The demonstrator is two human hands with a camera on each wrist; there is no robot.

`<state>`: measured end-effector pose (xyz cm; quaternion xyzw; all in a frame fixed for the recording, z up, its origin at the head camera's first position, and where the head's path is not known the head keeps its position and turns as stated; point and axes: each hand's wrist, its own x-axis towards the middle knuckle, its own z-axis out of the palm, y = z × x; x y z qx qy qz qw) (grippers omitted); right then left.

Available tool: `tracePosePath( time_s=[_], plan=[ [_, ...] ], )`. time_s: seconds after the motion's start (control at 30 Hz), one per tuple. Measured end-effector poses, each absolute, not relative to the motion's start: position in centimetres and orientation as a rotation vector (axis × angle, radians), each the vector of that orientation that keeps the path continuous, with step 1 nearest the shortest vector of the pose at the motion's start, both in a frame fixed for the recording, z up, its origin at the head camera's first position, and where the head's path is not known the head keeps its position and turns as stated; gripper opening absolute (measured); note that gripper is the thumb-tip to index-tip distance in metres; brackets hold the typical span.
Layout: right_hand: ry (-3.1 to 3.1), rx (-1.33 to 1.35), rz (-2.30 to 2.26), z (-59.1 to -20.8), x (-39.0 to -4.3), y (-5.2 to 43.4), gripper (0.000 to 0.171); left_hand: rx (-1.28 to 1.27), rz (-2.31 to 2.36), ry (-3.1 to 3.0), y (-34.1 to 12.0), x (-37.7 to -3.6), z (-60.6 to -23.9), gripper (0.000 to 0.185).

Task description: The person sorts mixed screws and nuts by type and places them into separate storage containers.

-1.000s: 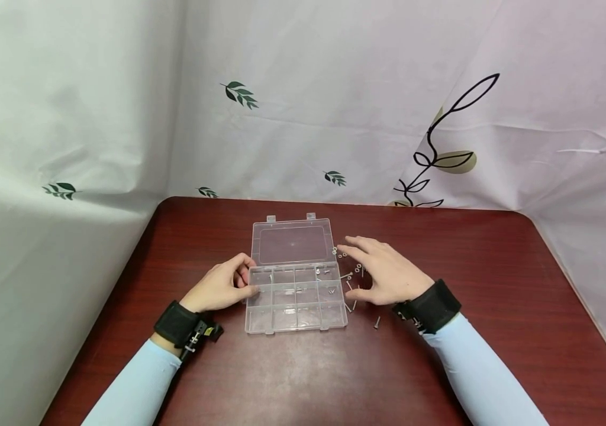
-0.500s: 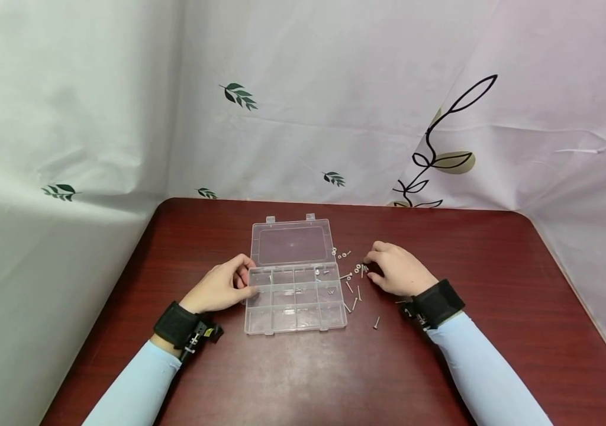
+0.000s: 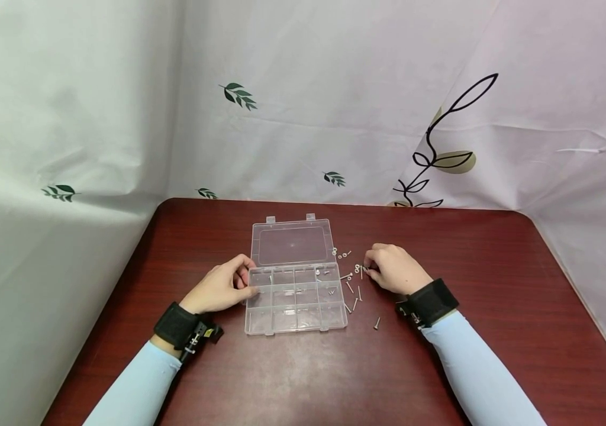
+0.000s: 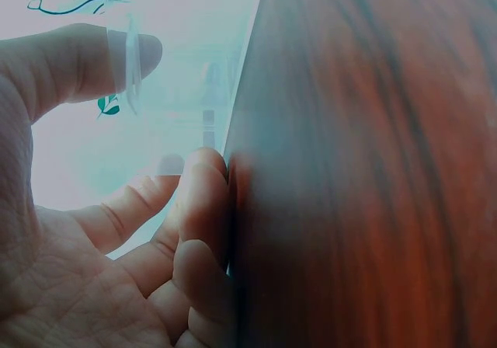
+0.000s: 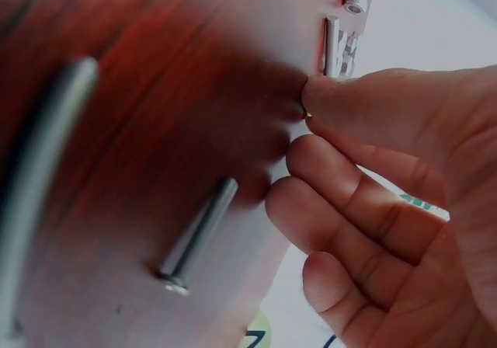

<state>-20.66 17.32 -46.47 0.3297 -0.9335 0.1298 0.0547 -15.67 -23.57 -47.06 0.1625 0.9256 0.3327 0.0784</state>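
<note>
A clear plastic organizer box [image 3: 295, 329] lies open on the dark red table [image 3: 292, 378], its lid [image 3: 292, 244] laid back flat. My left hand [image 3: 247, 283] grips the box's left edge; in the left wrist view the left hand [image 4: 175, 111] has its thumb over the clear box wall [image 4: 203, 92] and curled fingers against its side. My right hand [image 3: 368, 267] is curled over loose screws [image 3: 353, 290] to the right of the box. Up close, the right hand [image 5: 303, 127] pinches at the near end of a small screw [image 5: 331, 45].
Small nuts and washers [image 3: 339, 254] lie by the lid's right edge, and one screw [image 3: 376, 322] lies apart nearer me. More screws [image 5: 198, 231] rest beside my right fingers. A few small parts sit in the box's compartments. White leaf-print cloth [image 3: 239, 94] hangs behind the table.
My right hand, spread flat over the screws a second ago, has curled its fingers and drawn its fingertips together at one screw. The left hand and the box have not moved.
</note>
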Motion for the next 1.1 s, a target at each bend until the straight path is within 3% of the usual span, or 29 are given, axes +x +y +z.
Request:
tracePosePath(
  time_s=[0.4, 0.83, 1.1],
  plan=[
    [-2.999, 0.748, 0.413, -45.6, -19.7, 17.7, 0.019, 0.486, 0.999, 2.765, -23.6, -15.6, -46.8, 0.043],
    [-2.989, 0.805, 0.488, -45.3, -18.6, 20.6, 0.011, 0.489, 0.999, 2.775, -23.6, -15.6, -46.9, 0.042],
    [-2.987, 0.766, 0.424, -45.1, -18.2, 20.3, 0.015, 0.487, 1.008, 2.767, -23.5, -15.6, -47.0, 0.041]
  ],
)
